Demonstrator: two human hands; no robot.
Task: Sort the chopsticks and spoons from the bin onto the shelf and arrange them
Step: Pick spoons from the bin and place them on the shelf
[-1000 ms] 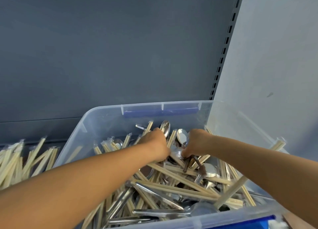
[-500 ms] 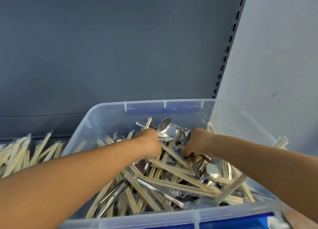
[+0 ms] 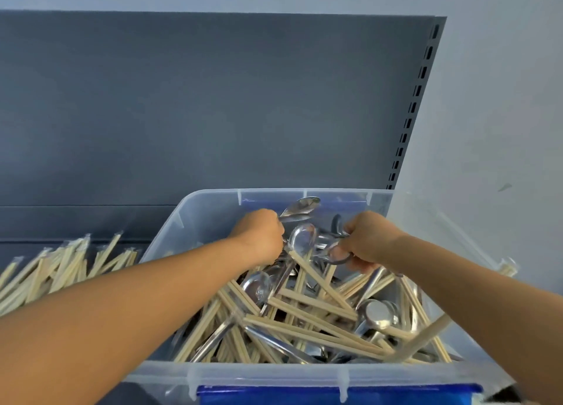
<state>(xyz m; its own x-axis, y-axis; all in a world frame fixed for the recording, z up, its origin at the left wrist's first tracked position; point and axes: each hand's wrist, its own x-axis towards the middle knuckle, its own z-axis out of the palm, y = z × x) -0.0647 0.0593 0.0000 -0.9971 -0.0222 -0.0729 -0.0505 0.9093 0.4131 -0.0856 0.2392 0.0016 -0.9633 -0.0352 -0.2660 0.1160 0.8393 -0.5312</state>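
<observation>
Spoons [image 3: 300, 209] coming out of bin [image 3: 189, 209]: stiff, slick metal.
Left hand [image 3: 259, 237], right hand [image 3: 370, 240] both gripping handles; bowls likely snagging chopsticks [image 3: 316, 276].

Two bare forearms, unsleeved to the frame edge; left hand [image 3: 260, 237] and right hand [image 3: 370, 241] ungloved, no rings or watch visible.

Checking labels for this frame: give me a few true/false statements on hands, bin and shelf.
1. The left hand holds a spoon raised above the pile. True.
2. The right hand is open and empty. False: its grip is closed on metal spoons.
3. The clear bin holds only spoons. False: chopsticks are mixed in.
4. Wrapped chopsticks lie on the shelf left of the bin. True.
</observation>
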